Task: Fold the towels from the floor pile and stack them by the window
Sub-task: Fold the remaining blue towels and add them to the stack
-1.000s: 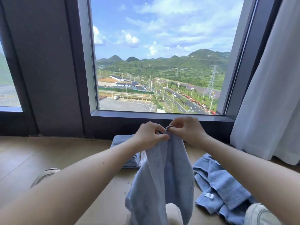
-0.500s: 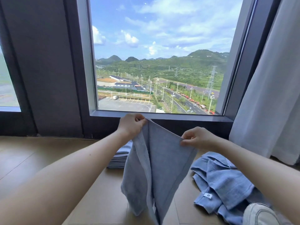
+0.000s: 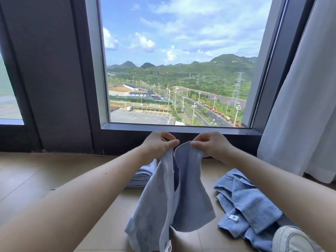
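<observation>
Bright daylight floods in through my window [image 3: 178,70], the dark frame bows at the edges, and focus is slightly soft.

One light blue towel [image 3: 181,193] hangs in mid-air, pinched at two upper corners held close together, with a white tag near its lower edge. A folded stack [image 3: 143,176] of matching towels lies on the floor [image 3: 36,179] below the window [image 3: 178,70]. A loose pile [image 3: 249,202] of crumpled blue towels lies to the right.

- White tag [image 3: 235,217] on the crumpled towel pile [image 3: 254,200], at 4 o'clock: one dark character, perhaps "5" or "B", too small to settle.
- Second tag [image 3: 168,248] at the held towel [image 3: 190,188] hem, at 6 o'clock: dark print, unreadable.
</observation>
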